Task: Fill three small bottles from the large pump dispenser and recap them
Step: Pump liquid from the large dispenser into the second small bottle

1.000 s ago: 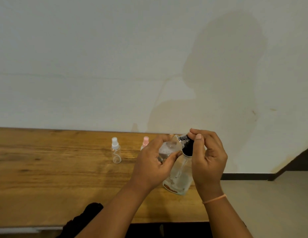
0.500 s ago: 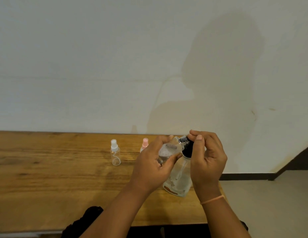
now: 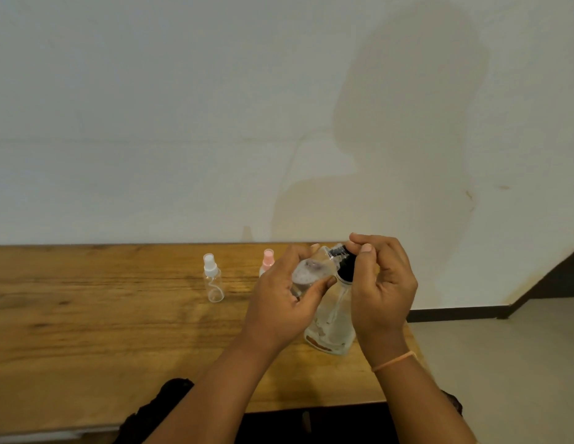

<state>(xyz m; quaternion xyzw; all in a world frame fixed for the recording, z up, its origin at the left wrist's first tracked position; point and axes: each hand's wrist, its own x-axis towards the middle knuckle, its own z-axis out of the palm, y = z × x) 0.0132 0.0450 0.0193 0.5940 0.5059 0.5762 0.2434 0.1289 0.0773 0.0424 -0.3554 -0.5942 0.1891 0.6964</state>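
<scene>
1. The table point(image 3: 87, 331) carries the big dispenser point(image 3: 330, 328), upright near its right edge, between my hands.
2. My right hand point(image 3: 381, 290) curls over its pump head point(image 3: 346, 267).
3. My left hand point(image 3: 279, 302) grips a small bottle point(image 3: 308, 272) just left of the pump, its long axis tilted and its mouth towards the spout.
4. A white-capped bottle point(image 3: 212, 280) and a pink-capped bottle point(image 3: 267, 262) stand further left.
5. Since a second ago, both grips and the tilt are unchanged.

Pink-capped bottle point(image 3: 267, 261) mostly behind left hand point(image 3: 285, 302); pump dispenser point(image 3: 330, 328) top partly under right hand point(image 3: 380, 283).
</scene>
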